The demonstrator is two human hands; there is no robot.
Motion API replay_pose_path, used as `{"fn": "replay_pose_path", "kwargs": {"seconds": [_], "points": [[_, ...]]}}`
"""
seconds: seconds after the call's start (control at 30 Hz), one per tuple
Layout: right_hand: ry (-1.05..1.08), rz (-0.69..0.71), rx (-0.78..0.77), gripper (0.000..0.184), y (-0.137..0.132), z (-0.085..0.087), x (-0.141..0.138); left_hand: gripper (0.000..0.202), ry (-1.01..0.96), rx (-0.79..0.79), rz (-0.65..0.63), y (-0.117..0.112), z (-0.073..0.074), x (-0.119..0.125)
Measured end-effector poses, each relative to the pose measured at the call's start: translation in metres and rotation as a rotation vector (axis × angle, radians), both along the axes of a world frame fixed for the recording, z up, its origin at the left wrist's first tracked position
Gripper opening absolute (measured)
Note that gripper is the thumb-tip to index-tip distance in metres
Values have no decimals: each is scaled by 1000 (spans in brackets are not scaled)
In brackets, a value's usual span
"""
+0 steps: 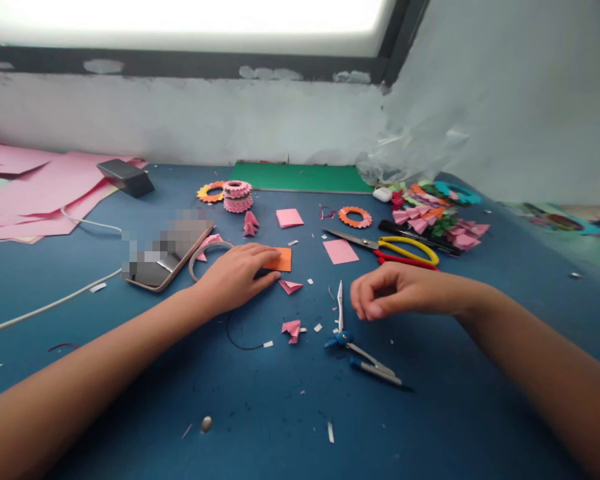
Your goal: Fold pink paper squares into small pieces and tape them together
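Observation:
My left hand (243,275) lies palm down, its fingers stretched over the edge of an orange paper square (285,259). Under and behind its wrist is a roll of tape (195,263). To the right, my right hand (397,291) hovers with loosely curled fingers and the thumb against them; nothing shows in it. Between the hands lie a folded pink paper triangle (291,287) and a pleated pink piece (292,330). A drawing compass (365,360) rests just below my right hand. Beyond that hand are scissors (405,250) with yellow and red handles and a pink paper square (341,251).
At left are a phone (180,257), a white cable (55,307), a dark block (126,177) and pink sheets (55,193). Farther back are scalloped paper rings (355,217), a pink ring stack (237,199), a green mat (300,177) and paper flowers (430,213). Scraps dot the table.

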State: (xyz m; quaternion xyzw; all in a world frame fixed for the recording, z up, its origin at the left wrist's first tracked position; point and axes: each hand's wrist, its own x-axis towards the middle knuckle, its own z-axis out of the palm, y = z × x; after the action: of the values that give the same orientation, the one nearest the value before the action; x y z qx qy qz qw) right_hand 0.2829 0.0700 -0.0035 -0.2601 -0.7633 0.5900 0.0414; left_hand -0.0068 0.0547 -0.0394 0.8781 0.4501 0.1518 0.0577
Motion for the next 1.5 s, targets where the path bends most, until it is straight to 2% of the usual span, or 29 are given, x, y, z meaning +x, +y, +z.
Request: {"fn": "replay_pose_path", "kwargs": {"seconds": [0.17, 0.33, 0.47, 0.6, 0.67, 0.77, 0.9, 1.2, 1.5], "points": [[-43, -161, 9, 34, -2, -10, -13, 26, -56, -22, -9, 13, 3, -2], [-18, -302, 138, 39, 1, -12, -29, 25, -75, -80, -68, 23, 15, -2], [-12, -325, 241, 35, 2, -14, -40, 32, -113, -99, -135, 13, 21, 5], [-10, -341, 382, 33, 0, -16, -55, 24, -124, -142, -230, 4, 20, 10], [-16, -326, 431, 34, 1, -17, -64, 21, -143, -143, -231, 4, 18, 9], [-13, -301, 465, 20, 4, -19, -77, 23, -178, -151, -207, 6, 14, 7], [13, -319, 459, 10, 7, -22, -87, 23, -232, -180, -120, 7, 8, 3], [24, -451, 345, 17, -1, -23, -85, 15, -445, -235, 49, -4, 11, 11], [49, -509, 165, 20, 4, -30, -85, 15, -631, -353, 108, -10, 10, 19]]}}
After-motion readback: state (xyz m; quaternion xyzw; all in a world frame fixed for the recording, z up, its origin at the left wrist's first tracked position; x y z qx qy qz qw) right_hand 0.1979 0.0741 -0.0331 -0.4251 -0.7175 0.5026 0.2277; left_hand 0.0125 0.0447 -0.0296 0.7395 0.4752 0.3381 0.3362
